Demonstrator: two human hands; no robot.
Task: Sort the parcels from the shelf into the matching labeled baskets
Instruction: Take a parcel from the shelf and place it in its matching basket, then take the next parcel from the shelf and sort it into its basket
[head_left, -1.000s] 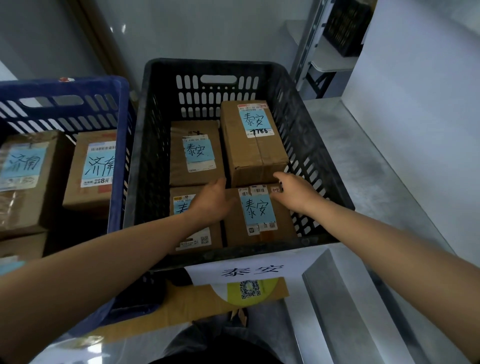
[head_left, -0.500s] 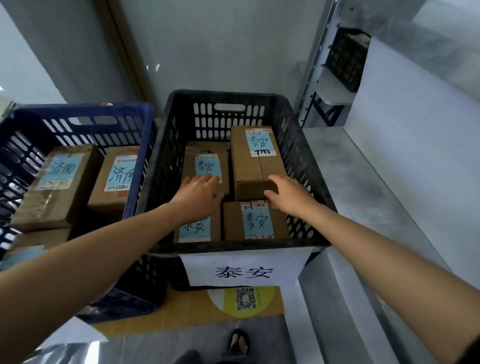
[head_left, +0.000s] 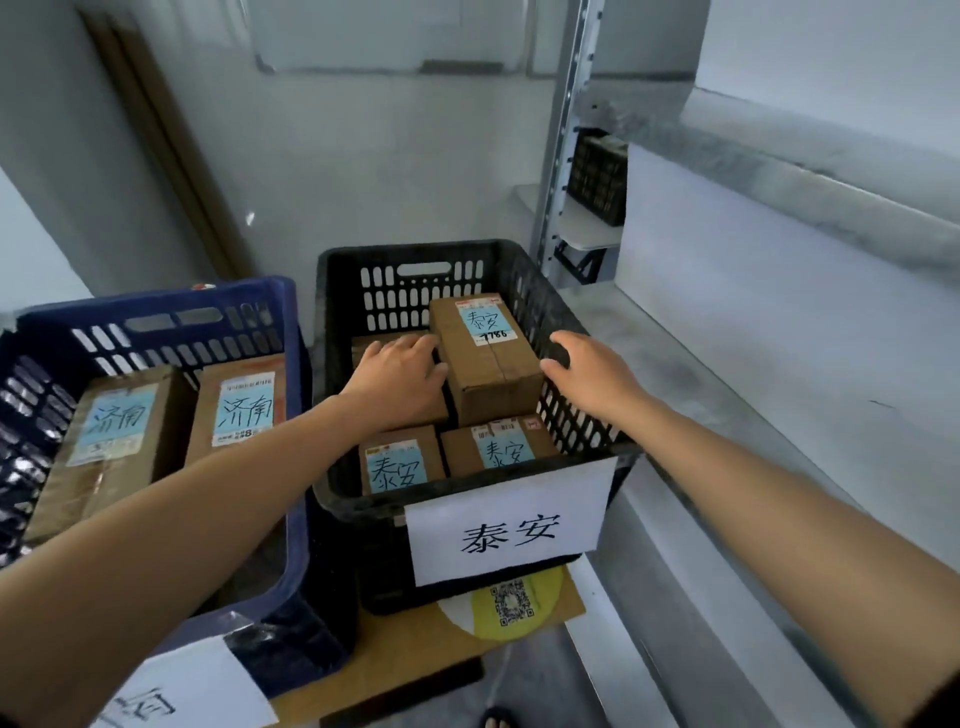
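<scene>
- The black basket, signed 泰安 on its paper tag, holds four parcels; the tall parcel stands at its 1 o'clock corner, its label matching the tag.
- The left hand, fingers loosely extended, rests on the 11 o'clock parcel, against the tall parcel's left face.
- The right hand hovers at 3 o'clock over the rim, fingers relaxed, gripping nothing; contact with the tall parcel cannot be told.
- Likely step: settling this parcel in place.
- Next move probably calls for lifting both hands clear and turning to the shelf at 3 o'clock for another parcel, reading its label first.
</scene>
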